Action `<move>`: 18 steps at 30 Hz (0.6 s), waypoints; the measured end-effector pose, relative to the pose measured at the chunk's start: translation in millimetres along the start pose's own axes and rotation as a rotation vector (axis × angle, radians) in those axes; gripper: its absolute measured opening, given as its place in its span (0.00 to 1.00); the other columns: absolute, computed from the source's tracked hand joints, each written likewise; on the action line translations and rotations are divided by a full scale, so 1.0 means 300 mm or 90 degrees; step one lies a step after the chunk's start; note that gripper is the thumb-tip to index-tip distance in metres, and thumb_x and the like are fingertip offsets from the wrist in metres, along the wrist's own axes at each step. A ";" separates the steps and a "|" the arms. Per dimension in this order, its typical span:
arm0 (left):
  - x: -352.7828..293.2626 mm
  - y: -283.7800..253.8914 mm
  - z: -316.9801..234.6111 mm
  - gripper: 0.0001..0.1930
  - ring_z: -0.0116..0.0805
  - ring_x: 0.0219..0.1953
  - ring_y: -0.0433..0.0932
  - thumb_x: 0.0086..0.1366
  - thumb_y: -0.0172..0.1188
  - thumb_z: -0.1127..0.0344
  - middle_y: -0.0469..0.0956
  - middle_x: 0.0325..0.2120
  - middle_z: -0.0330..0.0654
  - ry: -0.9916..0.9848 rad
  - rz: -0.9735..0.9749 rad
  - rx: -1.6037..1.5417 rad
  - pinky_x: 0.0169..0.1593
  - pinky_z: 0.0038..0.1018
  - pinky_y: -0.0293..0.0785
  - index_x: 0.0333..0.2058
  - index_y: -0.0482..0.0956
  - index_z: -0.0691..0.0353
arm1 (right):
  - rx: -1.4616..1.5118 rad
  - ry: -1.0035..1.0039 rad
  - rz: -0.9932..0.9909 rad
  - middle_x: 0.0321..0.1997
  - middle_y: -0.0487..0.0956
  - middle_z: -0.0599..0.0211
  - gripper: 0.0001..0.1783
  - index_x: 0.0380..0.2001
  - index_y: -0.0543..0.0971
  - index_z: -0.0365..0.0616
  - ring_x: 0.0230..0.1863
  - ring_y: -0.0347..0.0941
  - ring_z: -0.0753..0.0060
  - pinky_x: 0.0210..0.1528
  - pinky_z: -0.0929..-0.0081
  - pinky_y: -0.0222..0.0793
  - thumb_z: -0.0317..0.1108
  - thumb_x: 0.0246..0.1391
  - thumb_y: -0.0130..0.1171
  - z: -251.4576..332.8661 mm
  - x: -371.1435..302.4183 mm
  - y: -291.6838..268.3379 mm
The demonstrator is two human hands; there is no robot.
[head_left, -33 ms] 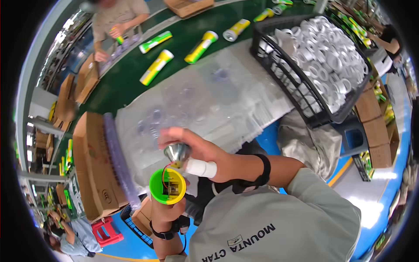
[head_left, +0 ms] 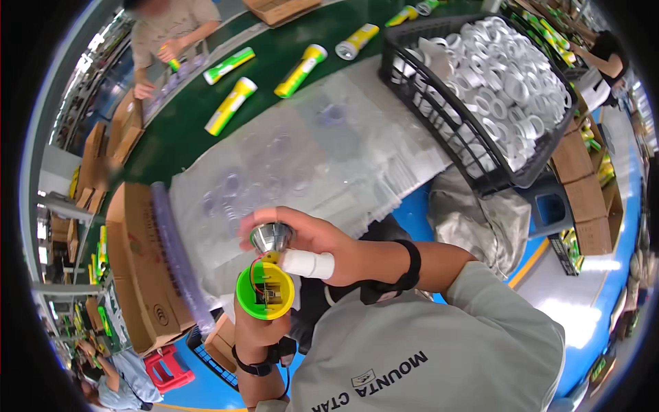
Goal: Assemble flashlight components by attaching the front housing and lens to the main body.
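My left hand is closed around a green and yellow flashlight body, held upright with its open end facing up. Metal contacts show inside the body, and a thin red wire runs from it to a shiny silver reflector. My right hand grips that reflector just above the opening, fingers curled over its far side. A white cylinder lies along the thumb side of my right hand; whether it is a thumb wrapping or a separate part I cannot tell.
Clear plastic sheeting covers the bench before me. Beyond it, several flashlights lie on a green conveyor. A black crate of white rings stands right, a cardboard box left. A person works across the conveyor.
The reflector has tipped so that its bowl faces up more, and my right hand has turned with it. The whole view has shifted slightly; my left hand still holds the flashlight body.
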State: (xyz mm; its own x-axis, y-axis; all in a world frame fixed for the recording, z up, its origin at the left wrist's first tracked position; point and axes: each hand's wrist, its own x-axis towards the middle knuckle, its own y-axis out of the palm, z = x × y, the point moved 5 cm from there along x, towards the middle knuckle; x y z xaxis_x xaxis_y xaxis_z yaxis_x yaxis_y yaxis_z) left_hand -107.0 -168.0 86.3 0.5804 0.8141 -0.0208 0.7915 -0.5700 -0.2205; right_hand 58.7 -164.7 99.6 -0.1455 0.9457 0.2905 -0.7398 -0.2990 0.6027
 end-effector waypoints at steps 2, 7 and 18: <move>0.072 0.072 0.007 0.32 0.30 0.41 0.74 0.43 0.56 0.75 0.73 0.42 0.46 0.033 0.045 0.040 0.44 0.26 0.70 0.52 0.62 0.69 | -0.001 -0.025 0.073 0.59 0.62 0.57 0.28 0.59 0.62 0.39 0.58 0.64 0.61 0.58 0.64 0.61 0.32 0.56 0.56 0.048 -0.046 -0.045; 0.174 0.160 0.063 0.28 0.30 0.40 0.75 0.40 0.64 0.75 0.75 0.40 0.44 0.041 0.108 0.108 0.44 0.26 0.70 0.45 0.70 0.68 | -0.402 -0.306 -0.007 0.51 0.68 0.55 0.25 0.56 0.67 0.39 0.45 0.70 0.62 0.48 0.70 0.65 0.28 0.54 0.56 0.168 -0.116 -0.130; 0.230 0.198 0.002 0.31 0.39 0.50 0.72 0.44 0.68 0.67 0.70 0.46 0.45 0.270 0.114 0.233 0.50 0.33 0.69 0.49 0.69 0.64 | -0.853 -0.163 0.193 0.63 0.62 0.68 0.35 0.53 0.66 0.48 0.69 0.49 0.57 0.64 0.39 0.37 0.35 0.36 0.61 0.156 -0.103 -0.029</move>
State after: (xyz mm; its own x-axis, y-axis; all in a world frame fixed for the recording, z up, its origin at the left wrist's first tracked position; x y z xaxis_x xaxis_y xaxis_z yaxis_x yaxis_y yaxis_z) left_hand -20.2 -145.6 71.3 0.7849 0.5496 0.2861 0.5999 -0.5583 -0.5731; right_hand 100.6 -197.2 120.2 -0.3960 0.7744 0.4935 -0.7799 0.0001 -0.6260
